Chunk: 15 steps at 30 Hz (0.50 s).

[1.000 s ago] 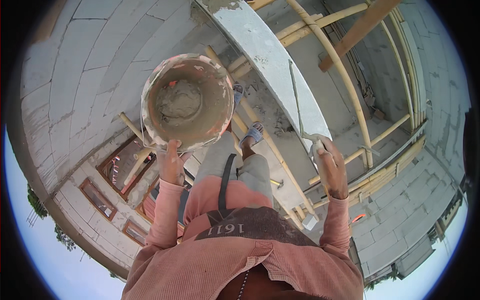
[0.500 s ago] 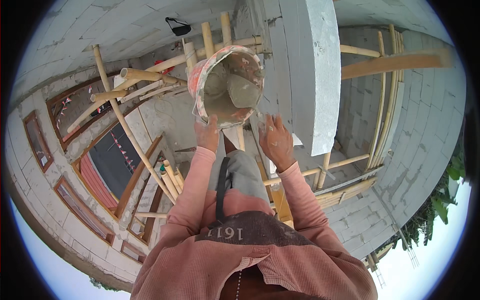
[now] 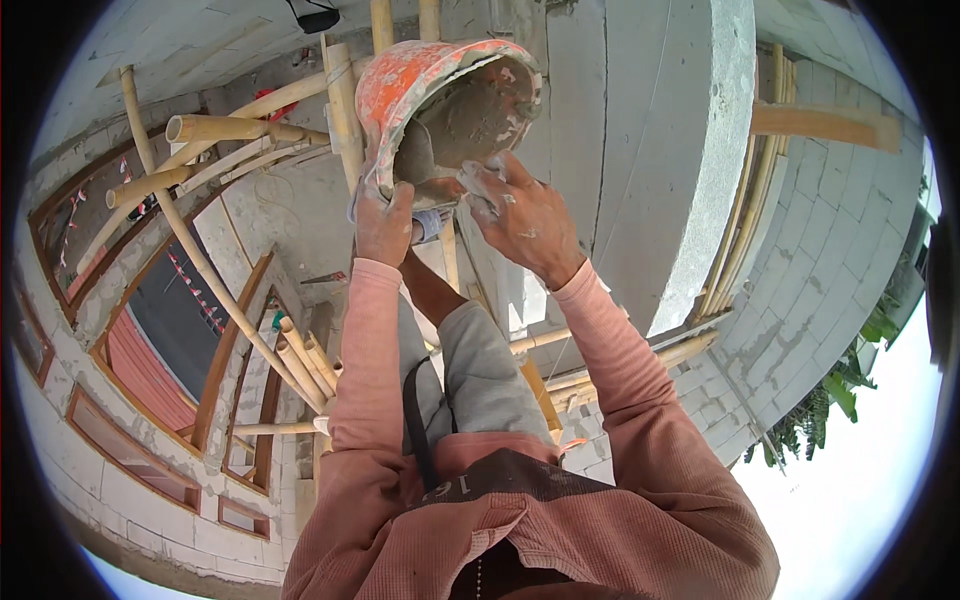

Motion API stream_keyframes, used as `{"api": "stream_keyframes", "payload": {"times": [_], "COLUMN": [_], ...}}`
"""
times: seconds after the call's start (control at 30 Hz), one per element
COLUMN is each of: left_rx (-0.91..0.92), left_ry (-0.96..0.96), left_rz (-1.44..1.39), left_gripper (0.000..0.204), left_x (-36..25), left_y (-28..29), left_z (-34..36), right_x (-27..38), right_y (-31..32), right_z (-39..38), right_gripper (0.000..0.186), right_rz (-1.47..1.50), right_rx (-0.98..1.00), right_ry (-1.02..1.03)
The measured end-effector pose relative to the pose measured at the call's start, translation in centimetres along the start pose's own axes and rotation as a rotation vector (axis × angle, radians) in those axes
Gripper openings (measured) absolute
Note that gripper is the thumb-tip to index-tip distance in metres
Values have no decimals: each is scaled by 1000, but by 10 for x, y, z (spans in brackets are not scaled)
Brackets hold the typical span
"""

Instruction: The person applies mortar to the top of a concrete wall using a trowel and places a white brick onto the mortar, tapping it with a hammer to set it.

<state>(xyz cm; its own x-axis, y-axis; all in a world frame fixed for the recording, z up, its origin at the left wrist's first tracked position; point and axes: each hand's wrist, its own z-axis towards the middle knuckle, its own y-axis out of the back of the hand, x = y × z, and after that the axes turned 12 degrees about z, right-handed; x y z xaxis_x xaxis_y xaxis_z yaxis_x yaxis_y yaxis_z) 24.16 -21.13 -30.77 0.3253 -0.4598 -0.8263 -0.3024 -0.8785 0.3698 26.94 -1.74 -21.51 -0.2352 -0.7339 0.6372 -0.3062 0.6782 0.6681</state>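
Observation:
An orange bucket [image 3: 385, 90], smeared with grey mortar, is tipped so its mouth faces me. My left hand [image 3: 384, 228] grips its near left rim, thumb on top. Inside, wet mortar [image 3: 470, 115] coats the wall, and a flat grey piece [image 3: 415, 150], which looks like a trowel blade, lies to the left. At the near right rim is my right hand [image 3: 525, 222], mortar on its bent fingers. Those fingers are closed, but whether around the rim or a handle is hidden.
Bamboo poles [image 3: 215, 240] form scaffolding on the left. A pale wall column [image 3: 690, 190] rises right of the bucket, with a wooden plank [image 3: 830, 127] beyond it. My bare lower leg [image 3: 432, 287] shows below the bucket. Wooden window frames [image 3: 130, 450] line the left wall.
The bucket has moved up and tilted, showing more of its orange outside. My right hand has gone from beside it to its near rim, fingers closing. The flat grey piece now lies further left.

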Motion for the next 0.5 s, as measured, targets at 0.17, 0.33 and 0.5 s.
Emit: {"api": "stream_keyframes", "payload": {"times": [0.17,0.33,0.5], "left_rx": [67,36,81], "left_ry": [114,286,423], "left_rz": [-62,-476,-553], "left_gripper": [41,38,47], "left_x": [47,84,92], "left_y": [-37,-77,-82], "left_z": [15,18,36], "right_x": [-81,-101,-91], "right_y": [-65,-106,-107], "right_z": [-13,-30,-19], "right_gripper": [46,43,41], "right_rz": [162,269,251], "right_rx": [-158,-285,-401], "right_ry": [-9,-155,-167]}}
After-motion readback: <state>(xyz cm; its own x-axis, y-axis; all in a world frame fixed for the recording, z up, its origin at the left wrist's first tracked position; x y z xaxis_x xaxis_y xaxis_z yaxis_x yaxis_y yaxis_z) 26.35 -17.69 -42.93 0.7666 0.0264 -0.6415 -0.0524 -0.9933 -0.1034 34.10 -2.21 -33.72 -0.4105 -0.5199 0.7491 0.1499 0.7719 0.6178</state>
